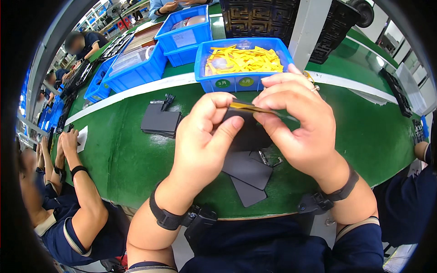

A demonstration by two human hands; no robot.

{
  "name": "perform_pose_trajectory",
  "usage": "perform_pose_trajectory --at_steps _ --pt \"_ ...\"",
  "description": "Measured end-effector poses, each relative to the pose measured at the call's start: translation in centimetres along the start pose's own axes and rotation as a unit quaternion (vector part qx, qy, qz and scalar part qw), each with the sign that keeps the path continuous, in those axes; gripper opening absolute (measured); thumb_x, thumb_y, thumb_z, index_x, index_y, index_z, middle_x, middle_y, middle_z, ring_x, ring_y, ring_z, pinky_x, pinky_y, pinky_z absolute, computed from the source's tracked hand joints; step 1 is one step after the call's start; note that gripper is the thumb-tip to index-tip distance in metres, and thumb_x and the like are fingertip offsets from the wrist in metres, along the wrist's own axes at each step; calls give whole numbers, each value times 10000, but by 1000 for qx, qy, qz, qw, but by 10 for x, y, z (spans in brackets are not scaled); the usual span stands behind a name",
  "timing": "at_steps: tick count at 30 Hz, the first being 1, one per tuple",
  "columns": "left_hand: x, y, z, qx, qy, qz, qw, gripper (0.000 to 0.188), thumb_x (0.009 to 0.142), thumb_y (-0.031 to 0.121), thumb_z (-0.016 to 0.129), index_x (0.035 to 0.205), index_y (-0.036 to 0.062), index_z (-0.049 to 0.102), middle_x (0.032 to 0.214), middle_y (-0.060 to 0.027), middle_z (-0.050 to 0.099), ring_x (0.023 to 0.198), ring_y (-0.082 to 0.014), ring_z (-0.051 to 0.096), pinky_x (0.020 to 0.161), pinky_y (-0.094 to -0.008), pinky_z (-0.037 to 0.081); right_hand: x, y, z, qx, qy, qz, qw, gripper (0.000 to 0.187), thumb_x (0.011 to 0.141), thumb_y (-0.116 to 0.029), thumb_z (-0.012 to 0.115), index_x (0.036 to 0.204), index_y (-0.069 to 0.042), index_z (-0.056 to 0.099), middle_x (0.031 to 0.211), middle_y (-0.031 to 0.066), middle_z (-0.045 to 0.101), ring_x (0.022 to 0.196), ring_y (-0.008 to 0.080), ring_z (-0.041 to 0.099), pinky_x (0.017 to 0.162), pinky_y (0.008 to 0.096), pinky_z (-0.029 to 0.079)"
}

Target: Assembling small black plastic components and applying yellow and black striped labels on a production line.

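Observation:
Held up over the green table [118, 168] is a thin dark flat panel [248, 134], gripped at its left side between the thumb and bent fingers of my left hand [195, 141]. Along the panel's upper edge runs a shiny yellow strip [243, 106]. My right hand [307, 123] pinches at the strip's right end, and a clear film seems to show beside its thumb. Below my hands, a few dark grey flat panels [248, 170] overlap on the table, with small metal connector parts [264, 158] at one edge. A neat stack of similar panels [159, 120] lies left of my left hand.
Straight ahead stands a blue bin [207, 81] heaped with yellow strips [246, 59]. More blue bins [136, 75] are at the far left. A white post [309, 34] rises behind the bin. Co-workers sit close by: a forearm [86, 191] at left, a dark sleeve [409, 204] at right.

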State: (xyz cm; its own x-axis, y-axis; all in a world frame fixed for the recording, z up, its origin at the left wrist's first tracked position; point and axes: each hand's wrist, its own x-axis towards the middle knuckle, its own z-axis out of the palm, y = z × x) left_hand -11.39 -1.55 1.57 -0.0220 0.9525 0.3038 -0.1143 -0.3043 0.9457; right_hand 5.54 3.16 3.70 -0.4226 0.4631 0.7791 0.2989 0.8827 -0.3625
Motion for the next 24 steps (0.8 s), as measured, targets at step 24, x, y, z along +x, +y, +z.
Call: perform_pose_trajectory --at_steps 24 --pt "2 3 0 -100 5 -31 994 249 886 24 539 1121 -29 478 1021 -111 632 909 -122 595 817 -243 468 -4 4 19 274 142 223 925 183 801 -47 633 972 15 616 877 82 656 797 151 613 736 294 482"
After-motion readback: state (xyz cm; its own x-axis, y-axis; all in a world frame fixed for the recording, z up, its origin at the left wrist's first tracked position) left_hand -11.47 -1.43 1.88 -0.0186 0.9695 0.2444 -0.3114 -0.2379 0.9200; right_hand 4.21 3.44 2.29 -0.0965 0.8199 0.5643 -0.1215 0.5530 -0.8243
